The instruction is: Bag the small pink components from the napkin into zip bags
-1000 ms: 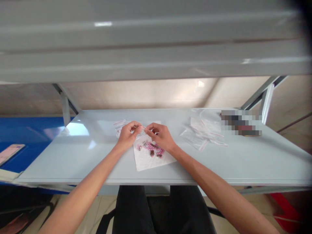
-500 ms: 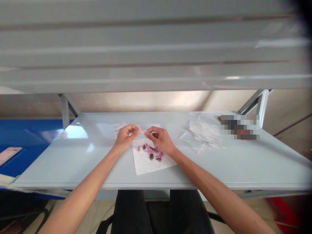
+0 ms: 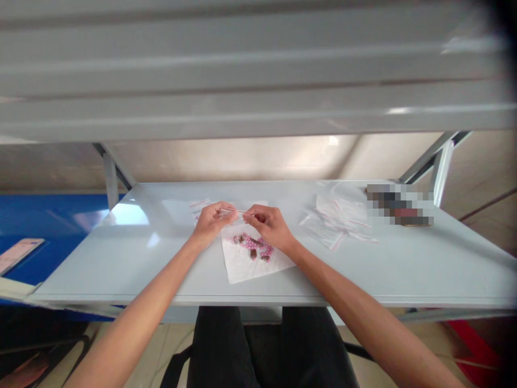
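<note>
While the left hand (image 3: 212, 223) and right hand (image 3: 269, 223) pinched a thin strand (image 3: 241, 212), fingers closed, I logged its long axis crosswise between them.

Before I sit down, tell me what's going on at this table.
A person is holding a thin strand stretched between the left hand and the right hand, above the table. Whether anything is threaded on it is too small to tell. Just below the hands, pink beads and small brown pieces lie loose on a white sheet. Clear plastic bags lie in a pile off to the right.
</note>
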`<state>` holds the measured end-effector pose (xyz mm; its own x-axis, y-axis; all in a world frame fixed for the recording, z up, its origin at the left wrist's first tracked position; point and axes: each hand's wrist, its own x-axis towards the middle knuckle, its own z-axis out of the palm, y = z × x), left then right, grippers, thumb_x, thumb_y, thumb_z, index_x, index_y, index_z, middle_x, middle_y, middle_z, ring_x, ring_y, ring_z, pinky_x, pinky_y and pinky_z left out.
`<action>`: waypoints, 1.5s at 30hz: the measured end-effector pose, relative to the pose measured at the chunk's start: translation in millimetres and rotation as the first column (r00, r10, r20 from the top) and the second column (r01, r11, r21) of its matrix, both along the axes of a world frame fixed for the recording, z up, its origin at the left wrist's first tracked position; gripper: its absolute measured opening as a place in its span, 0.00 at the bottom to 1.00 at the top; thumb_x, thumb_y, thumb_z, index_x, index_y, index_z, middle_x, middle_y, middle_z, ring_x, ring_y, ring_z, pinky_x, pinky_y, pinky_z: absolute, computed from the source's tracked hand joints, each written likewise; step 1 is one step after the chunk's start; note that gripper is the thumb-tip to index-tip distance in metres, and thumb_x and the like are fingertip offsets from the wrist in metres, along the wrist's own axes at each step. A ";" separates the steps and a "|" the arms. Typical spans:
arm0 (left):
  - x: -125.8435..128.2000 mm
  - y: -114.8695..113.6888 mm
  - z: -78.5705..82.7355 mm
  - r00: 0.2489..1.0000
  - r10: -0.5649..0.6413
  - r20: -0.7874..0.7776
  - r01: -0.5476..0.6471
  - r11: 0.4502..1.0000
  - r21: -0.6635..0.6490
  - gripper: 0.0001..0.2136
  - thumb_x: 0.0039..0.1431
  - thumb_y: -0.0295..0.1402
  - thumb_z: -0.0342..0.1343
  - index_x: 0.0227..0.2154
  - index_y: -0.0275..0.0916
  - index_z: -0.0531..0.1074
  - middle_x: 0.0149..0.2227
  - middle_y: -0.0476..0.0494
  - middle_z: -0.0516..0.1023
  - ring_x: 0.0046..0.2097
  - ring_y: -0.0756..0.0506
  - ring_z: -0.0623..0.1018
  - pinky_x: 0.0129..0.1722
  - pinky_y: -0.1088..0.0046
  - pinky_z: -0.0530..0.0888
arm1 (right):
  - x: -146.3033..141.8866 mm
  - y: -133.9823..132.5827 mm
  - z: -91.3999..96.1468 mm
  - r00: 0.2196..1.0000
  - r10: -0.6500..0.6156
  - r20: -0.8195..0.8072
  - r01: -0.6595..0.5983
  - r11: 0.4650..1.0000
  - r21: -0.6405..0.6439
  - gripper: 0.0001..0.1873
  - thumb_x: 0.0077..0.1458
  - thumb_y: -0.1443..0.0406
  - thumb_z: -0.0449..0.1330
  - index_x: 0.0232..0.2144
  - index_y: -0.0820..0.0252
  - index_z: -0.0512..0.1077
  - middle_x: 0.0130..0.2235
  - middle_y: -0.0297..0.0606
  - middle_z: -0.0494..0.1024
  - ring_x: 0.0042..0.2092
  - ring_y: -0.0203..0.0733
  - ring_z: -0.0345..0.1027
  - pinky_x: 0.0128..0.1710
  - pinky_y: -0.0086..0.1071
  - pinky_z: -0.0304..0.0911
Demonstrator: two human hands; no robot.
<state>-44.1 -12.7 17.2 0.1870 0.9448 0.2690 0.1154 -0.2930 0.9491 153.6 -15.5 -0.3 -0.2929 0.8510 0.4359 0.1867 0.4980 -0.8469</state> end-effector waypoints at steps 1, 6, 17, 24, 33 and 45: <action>0.5 -0.7 0.2 1.000 -0.008 0.001 0.008 1.000 0.000 0.14 0.51 0.43 0.68 0.30 0.36 0.78 0.29 0.44 0.79 0.31 0.47 0.76 0.34 0.72 0.72 | 0.1 -0.9 0.8 1.000 0.000 0.010 0.000 1.000 0.014 0.17 0.62 0.54 0.58 0.28 0.60 0.75 0.25 0.33 0.72 0.26 0.33 0.59 0.25 0.27 0.53; -1.3 0.5 -2.8 0.997 0.015 -0.074 -0.013 0.999 0.038 0.12 0.50 0.41 0.69 0.28 0.36 0.80 0.29 0.44 0.80 0.31 0.46 0.77 0.32 0.72 0.71 | -3.8 -4.1 2.8 0.995 -0.022 0.099 0.016 0.998 0.054 0.15 0.62 0.55 0.57 0.33 0.60 0.75 0.26 0.32 0.73 0.26 0.33 0.60 0.26 0.27 0.53; 0.5 -1.2 5.1 0.998 0.032 0.055 -0.032 0.999 -0.010 0.12 0.52 0.42 0.68 0.29 0.36 0.81 0.30 0.42 0.82 0.28 0.48 0.77 0.31 0.71 0.75 | 0.4 -3.9 7.7 0.997 -0.053 0.059 0.050 0.998 0.038 0.15 0.61 0.56 0.58 0.29 0.60 0.74 0.24 0.31 0.70 0.24 0.32 0.57 0.26 0.28 0.53; 1.8 -3.3 5.1 1.000 -0.004 0.001 0.004 1.000 -0.015 0.14 0.52 0.44 0.68 0.29 0.36 0.82 0.32 0.39 0.83 0.34 0.43 0.80 0.32 0.70 0.77 | 2.1 -2.3 8.4 0.995 -0.028 0.101 0.018 0.995 0.094 0.21 0.65 0.55 0.56 0.25 0.61 0.76 0.22 0.32 0.72 0.24 0.32 0.59 0.26 0.28 0.53; -6.8 10.1 1.0 0.986 0.099 0.131 -0.103 0.994 0.024 0.17 0.53 0.45 0.67 0.23 0.36 0.75 0.22 0.48 0.75 0.22 0.51 0.73 0.24 0.76 0.70 | -1.2 2.0 8.6 0.996 -0.017 0.084 0.010 0.996 0.085 0.19 0.66 0.58 0.53 0.46 0.61 0.79 0.28 0.34 0.81 0.23 0.32 0.66 0.28 0.26 0.62; -36.0 26.8 -2.6 0.819 0.559 0.127 -0.571 0.815 0.098 0.17 0.53 0.47 0.65 0.30 0.38 0.70 0.23 0.52 0.73 0.17 0.53 0.69 0.14 0.80 0.62 | 119.7 30.9 11.9 0.228 -0.637 0.737 0.709 0.627 0.323 0.49 0.55 0.73 0.57 0.74 0.53 0.41 0.49 0.57 0.75 0.44 0.56 0.75 0.42 0.43 0.67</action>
